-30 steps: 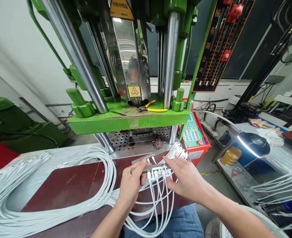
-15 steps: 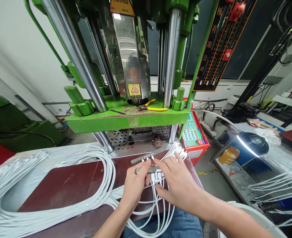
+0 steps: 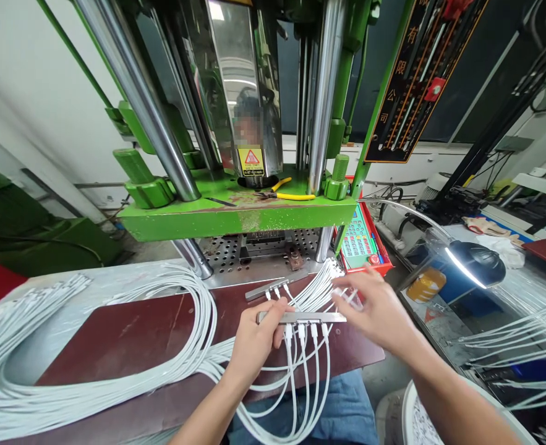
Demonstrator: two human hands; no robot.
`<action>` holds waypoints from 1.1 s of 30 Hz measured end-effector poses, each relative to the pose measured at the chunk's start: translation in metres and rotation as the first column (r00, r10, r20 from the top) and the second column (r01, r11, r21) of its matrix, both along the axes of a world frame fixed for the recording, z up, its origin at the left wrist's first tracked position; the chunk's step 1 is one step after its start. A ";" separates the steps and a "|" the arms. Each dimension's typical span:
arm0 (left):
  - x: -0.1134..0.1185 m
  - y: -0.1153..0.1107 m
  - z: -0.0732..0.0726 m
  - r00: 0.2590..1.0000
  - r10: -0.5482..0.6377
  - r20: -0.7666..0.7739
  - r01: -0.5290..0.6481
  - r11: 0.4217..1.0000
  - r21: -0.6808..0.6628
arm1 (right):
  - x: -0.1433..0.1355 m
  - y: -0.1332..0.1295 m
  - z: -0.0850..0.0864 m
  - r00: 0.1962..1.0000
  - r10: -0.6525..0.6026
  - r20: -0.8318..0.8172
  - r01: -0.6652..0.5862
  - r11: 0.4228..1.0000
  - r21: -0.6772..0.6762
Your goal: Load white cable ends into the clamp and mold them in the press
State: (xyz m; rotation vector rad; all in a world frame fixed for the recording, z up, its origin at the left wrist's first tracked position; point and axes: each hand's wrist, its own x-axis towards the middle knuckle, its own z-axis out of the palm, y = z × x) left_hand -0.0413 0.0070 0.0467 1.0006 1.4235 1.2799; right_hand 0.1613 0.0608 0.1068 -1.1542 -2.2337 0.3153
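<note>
Gripping a slim metal bar (image 3: 326, 317) near its left end, a worker's left hand (image 3: 256, 330) is closed around it, thumb on top, above a brown board (image 3: 115, 340) at a green press (image 3: 240, 221). Four white connectors (image 3: 302, 332) sit in a row along the bar's near edge, their white cables (image 3: 318, 371) looping down over a pair of jeans (image 3: 347, 402). The right hand (image 3: 375, 303), just beyond the bar's right end and nearly closed, pinches a small translucent piece (image 3: 357, 299) between thumb and fingers. Lying on the board beyond the held bar is a second metal bar (image 3: 269, 288), also fitted with white connectors, beside a fanned bundle of white cable ends (image 3: 321, 290). A thick coil of white cable (image 3: 203, 321) curves across the board to the left. Yellow-handled pliers (image 3: 295, 197) rest on the press's green plate, while a red-framed control panel (image 3: 358, 238) stands to the right, near a lit lamp (image 3: 474, 266).
</note>
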 end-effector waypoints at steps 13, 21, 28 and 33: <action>-0.009 0.015 0.005 0.999 -0.043 0.007 0.043 0.999 0.021 | 0.275 -0.043 -0.150 0.591 -0.273 0.759 0.755 0.518 -0.401; 0.005 0.018 0.015 0.987 -0.140 -0.074 0.144 0.988 0.049 | 0.121 -0.008 -0.063 0.935 -0.311 0.168 0.345 0.908 -0.237; 0.004 0.015 0.028 0.992 -0.107 -0.060 0.111 0.991 0.077 | -0.026 0.001 -0.027 0.945 0.326 -0.037 -0.325 0.915 -0.238; 0.002 -0.004 0.024 0.954 -0.294 0.064 0.288 0.953 0.091 | -0.043 0.019 -0.020 0.954 0.287 -0.085 -0.298 0.937 -0.182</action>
